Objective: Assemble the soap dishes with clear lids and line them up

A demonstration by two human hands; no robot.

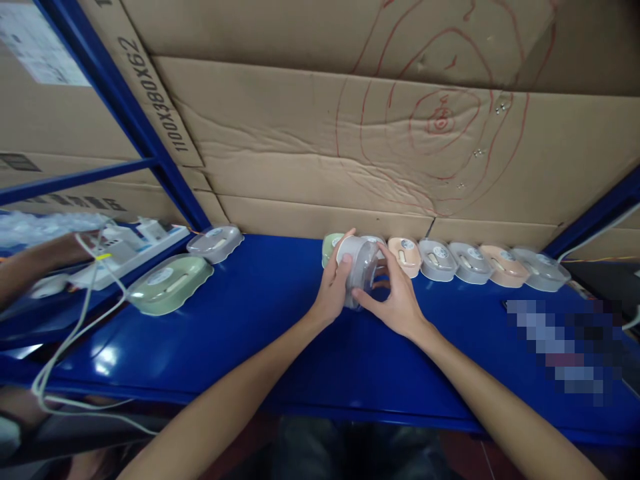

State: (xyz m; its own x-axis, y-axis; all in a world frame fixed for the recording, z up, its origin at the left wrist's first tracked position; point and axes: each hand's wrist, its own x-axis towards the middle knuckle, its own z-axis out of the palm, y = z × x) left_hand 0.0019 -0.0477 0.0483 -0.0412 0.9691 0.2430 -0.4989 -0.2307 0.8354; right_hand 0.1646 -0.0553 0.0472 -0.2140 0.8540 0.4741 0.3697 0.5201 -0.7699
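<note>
Near the middle of the blue table (pixel 270 333), a grey plastic box with a clear cover (pixel 364 263) is held up and tilted between both hands. My left hand (pixel 333 287) grips its left side, with the thumb lying over the pale round part at its end. From the right, my right hand (pixel 400 300) curls its fingers around the clear side, its thumb reaching to the lower edge. Just behind the hands, a green box (pixel 330 250) is partly hidden, and a peach box (pixel 404 256) stands to the right.
Several grey and peach boxes continue the back row, such as a grey box (pixel 470 261). A larger green box (pixel 170 283) and another grey box (pixel 215 243) lie left, beside a power strip (pixel 130 257) with white cables (pixel 83 320). Another person's arm (pixel 45 263) reaches in there. Cardboard (pixel 280 133) forms the back wall.
</note>
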